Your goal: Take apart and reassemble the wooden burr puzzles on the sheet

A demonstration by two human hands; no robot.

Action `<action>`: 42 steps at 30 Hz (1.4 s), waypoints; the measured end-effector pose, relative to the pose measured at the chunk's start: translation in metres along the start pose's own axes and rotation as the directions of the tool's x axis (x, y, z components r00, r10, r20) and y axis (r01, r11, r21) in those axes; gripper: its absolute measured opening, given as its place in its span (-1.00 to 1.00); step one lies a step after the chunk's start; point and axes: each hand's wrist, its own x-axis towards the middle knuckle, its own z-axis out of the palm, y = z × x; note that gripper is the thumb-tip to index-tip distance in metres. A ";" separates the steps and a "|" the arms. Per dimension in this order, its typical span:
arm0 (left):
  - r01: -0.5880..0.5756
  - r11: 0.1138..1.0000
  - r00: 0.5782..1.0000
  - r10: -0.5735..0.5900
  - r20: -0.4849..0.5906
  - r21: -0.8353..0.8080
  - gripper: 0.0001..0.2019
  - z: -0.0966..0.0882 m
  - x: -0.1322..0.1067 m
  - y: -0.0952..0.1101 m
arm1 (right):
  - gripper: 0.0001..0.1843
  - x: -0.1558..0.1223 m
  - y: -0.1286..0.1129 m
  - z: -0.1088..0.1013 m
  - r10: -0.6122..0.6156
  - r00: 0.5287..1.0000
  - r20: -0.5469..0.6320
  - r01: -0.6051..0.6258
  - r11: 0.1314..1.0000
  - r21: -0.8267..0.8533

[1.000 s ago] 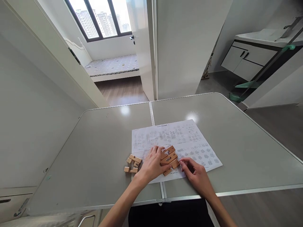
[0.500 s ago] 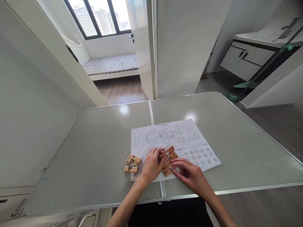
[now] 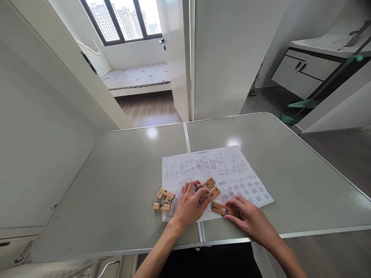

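My right hand (image 3: 246, 216) pinches the right end of a notched wooden puzzle piece (image 3: 217, 207) with a dark mark on its left end. This piece lies at an angle over the near part of the printed sheet (image 3: 232, 160). My left hand (image 3: 188, 202) has its fingers closed about two more notched wooden pieces, one numbered 1 (image 3: 211, 181) and one numbered 2 (image 3: 215, 192). These two lie side by side on the sheet, partly hidden by my fingers. Left of my left hand, several loose wooden pieces (image 3: 167, 192) sit by the sheet's left edge, one showing a 3.
The grey table (image 3: 124, 185) has a metal-edged seam down its middle. Beyond it stand an open white door (image 3: 175, 58) and a bed (image 3: 139, 77). A washbasin cabinet (image 3: 301, 71) is at the far right, with a green dustpan (image 3: 286, 118) near it.
My right hand has drawn one wooden piece away to the right, apart from the pieces numbered 1 and 2. My left hand has stayed on those two.
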 end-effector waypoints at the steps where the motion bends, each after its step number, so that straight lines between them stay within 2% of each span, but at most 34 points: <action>1: -0.004 1.000 1.000 0.003 0.005 0.005 -0.87 0.000 0.000 0.000 | -0.72 -0.002 -0.001 0.000 0.007 1.000 0.005 -0.007 1.000 0.000; 5: -0.013 1.000 1.000 0.013 0.014 0.018 -0.88 0.002 0.000 0.000 | -0.63 -0.006 -0.004 0.003 0.011 1.000 0.012 -0.012 0.999 0.034; 8: -0.008 1.000 1.000 0.008 0.016 0.027 -0.87 0.003 0.000 0.002 | -0.61 -0.008 -0.003 0.006 0.054 0.998 -0.012 -0.052 0.990 0.130; 11: -0.014 0.999 0.999 0.013 0.032 0.031 -0.79 0.005 0.001 0.005 | -0.54 -0.008 -0.002 0.008 0.129 0.987 -0.092 -0.106 0.970 0.220; 14: -0.029 0.998 0.998 0.026 0.052 0.052 -0.77 0.008 0.003 0.009 | -0.47 -0.006 -0.003 0.010 0.212 0.953 -0.217 -0.147 0.949 0.279; 18: -0.063 0.993 0.997 0.059 0.042 0.102 -0.89 0.012 0.004 0.011 | -0.43 -0.004 -0.005 0.014 0.254 0.919 -0.301 -0.146 0.929 0.339; 20: -0.082 0.990 0.996 0.080 0.029 0.111 -0.94 0.012 0.003 0.011 | -0.43 -0.004 -0.005 0.016 0.252 0.919 -0.301 -0.140 0.927 0.348; 22: -0.078 0.994 0.997 0.078 0.001 0.078 -0.90 0.011 0.002 0.012 | -0.43 -0.005 -0.005 0.017 0.255 0.919 -0.299 -0.138 0.922 0.362; 25: 0.034 0.992 0.997 -0.042 -0.067 -0.119 -0.82 0.010 -0.001 0.014 | -0.43 -0.004 -0.005 0.016 0.267 0.921 -0.282 -0.135 0.901 0.412; 26: 0.097 0.968 0.992 -0.114 -0.061 -0.232 -0.78 0.010 -0.002 0.015 | -0.43 -0.003 -0.006 0.016 0.277 0.922 -0.270 -0.137 0.887 0.440; 28: 0.218 0.864 0.969 -0.246 -0.003 -0.454 -0.71 0.011 -0.004 0.015 | -0.45 -0.001 -0.011 0.018 0.292 0.929 -0.227 -0.139 0.845 0.517; 31: 0.280 0.737 0.947 -0.317 0.052 -0.615 -0.67 0.012 -0.006 0.014 | -0.48 0.003 -0.023 0.025 0.266 0.956 -0.125 -0.126 0.755 0.643; 34: 0.274 0.735 0.946 -0.321 0.037 -0.621 -0.66 0.011 -0.008 0.012 | -0.48 0.008 -0.039 0.037 0.211 0.976 -0.049 -0.120 0.715 0.689; 38: 0.283 0.801 0.943 -0.332 0.002 -0.528 -0.68 0.008 -0.011 0.012 | -0.41 0.012 -0.054 0.052 0.194 0.977 -0.093 -0.091 0.766 0.637; 42: 0.243 0.822 0.958 -0.286 -0.005 -0.516 -0.71 0.008 -0.014 0.012 | -0.44 0.013 -0.056 0.055 0.161 0.982 -0.102 -0.072 0.808 0.585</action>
